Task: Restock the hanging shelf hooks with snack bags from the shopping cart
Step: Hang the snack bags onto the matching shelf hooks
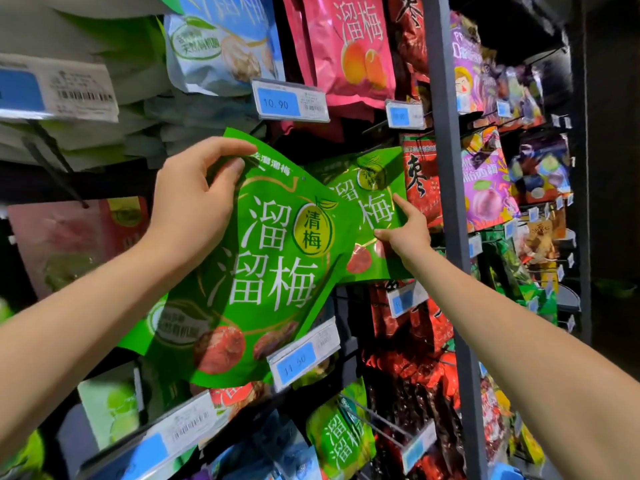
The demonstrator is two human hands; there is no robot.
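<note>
Left hand [194, 199] up at the top of the green snack bag [263, 271], and its fingers [228, 174] are pinching the sealed top strip, thumb in front, the others curled over the edge. The bag hangs tilted from that grip, in front of the shelf. Big white characters read 溜溜梅, with 清梅 in a yellow-green badge.

Right hand [407, 230] is further in: index finger straight, thumb spread wide, both touching the face of a second green bag [370, 202] of the same kind hanging behind. I cannot tell how its other fingers lie.

Above, a blue price tag [291, 103] reads 10.90, under a pink bag [353, 50]. A lower price tag [304, 355] overlaps the held bag's bottom corner; its figures are blurred.

Just right of the second bag hangs a red bag [420, 181], then a grey upright post [446, 168]. There is a dark gap between the two tags, behind the bags. To the left, a bare hook [55, 168] juts out.
</note>
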